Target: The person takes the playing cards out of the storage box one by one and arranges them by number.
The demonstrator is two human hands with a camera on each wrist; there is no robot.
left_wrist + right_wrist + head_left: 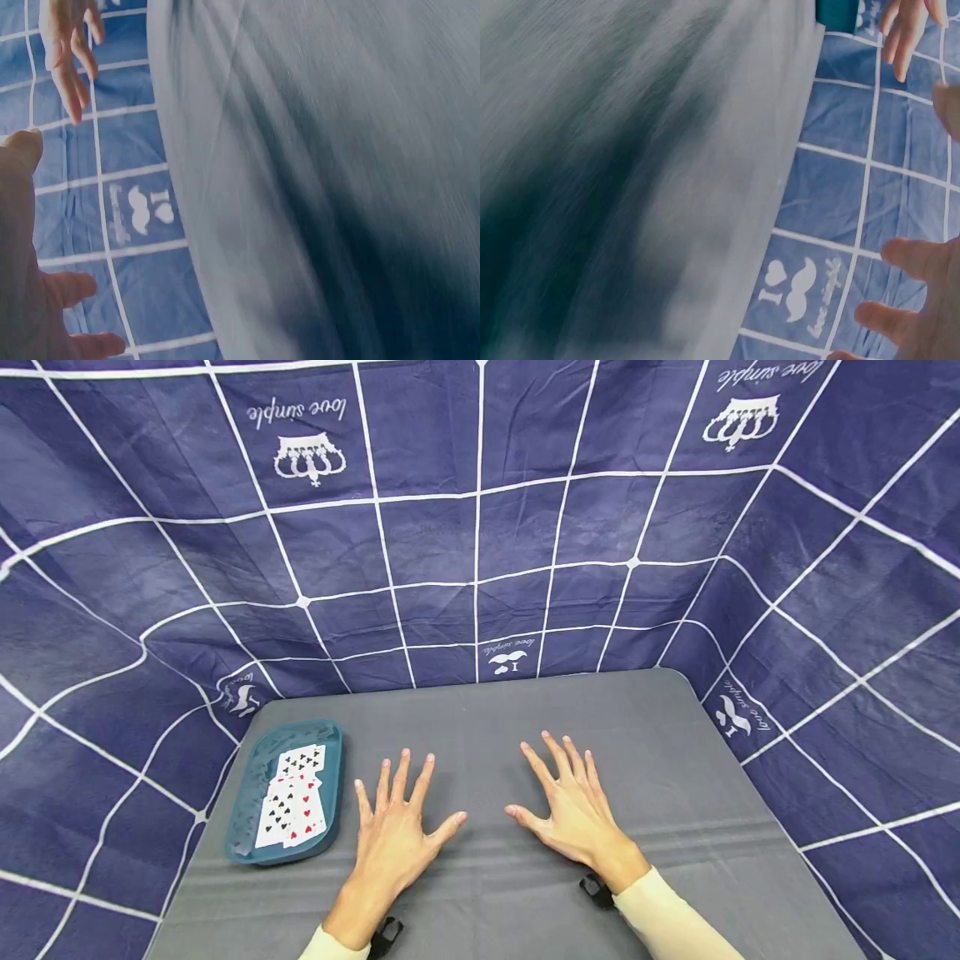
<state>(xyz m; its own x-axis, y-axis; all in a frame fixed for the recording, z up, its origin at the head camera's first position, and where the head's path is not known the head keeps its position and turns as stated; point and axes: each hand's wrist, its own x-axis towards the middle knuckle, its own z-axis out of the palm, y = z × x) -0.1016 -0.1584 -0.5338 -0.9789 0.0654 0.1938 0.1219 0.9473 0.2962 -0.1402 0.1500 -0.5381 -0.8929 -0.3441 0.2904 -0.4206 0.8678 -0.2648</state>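
Observation:
My left hand (395,835) is held over the grey table with its fingers spread and nothing in it. To its left stands a blue-green plastic tray (335,793) with several playing cards (288,810) face up inside; clubs, spades and hearts show. My right hand (577,810) hovers on the other side, fingers spread and thumb pointing inward, also holding nothing. In the left wrist view the left thumb and fingertips (71,289) show at the left edge, with the right hand (69,45) beyond. The right wrist view shows right fingertips (911,255) and a corner of the tray (836,15).
The grey cloth-covered table (480,735) has a few creases near the front. Dark blue curtains (435,543) with a white grid hang behind it and along both sides. A black wrist strap (596,890) sits beneath the right wrist.

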